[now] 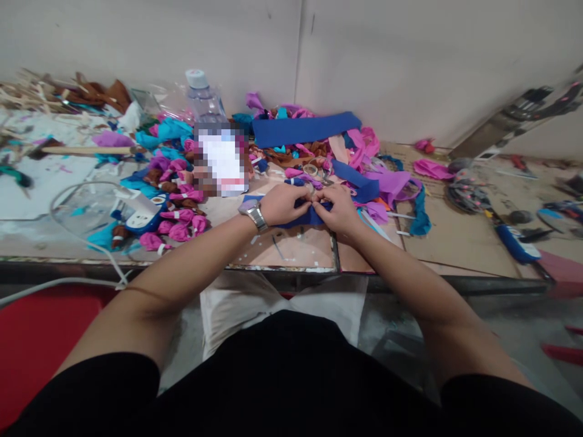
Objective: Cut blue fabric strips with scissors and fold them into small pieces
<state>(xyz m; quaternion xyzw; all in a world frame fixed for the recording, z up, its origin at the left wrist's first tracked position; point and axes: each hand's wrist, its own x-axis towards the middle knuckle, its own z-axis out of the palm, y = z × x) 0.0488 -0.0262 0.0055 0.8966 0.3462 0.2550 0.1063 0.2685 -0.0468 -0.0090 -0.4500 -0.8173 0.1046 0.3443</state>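
My left hand [285,204], with a metal watch [255,213] on its wrist, meets my right hand [339,209] over the front of the worktable. Thumbs and fingertips of both hands are pinched close together on a dark blue fabric strip [303,220], which shows below and between them. The exact spot they grip is partly hidden by the fingers. Just beyond the fingertips lie a small roll of tape [310,170] and a little dark blue bundle [296,181]. Another blue fabric strip [357,182] lies beyond my right hand.
Several tied pink bundles [180,226] and a white-and-blue power strip [144,213] lie left. A phone [223,161] leans before a plastic bottle [204,100]. A long blue strip [305,128] tops the scrap pile. Cardboard [460,243] covers the right side; a red stool [50,340] stands lower left.
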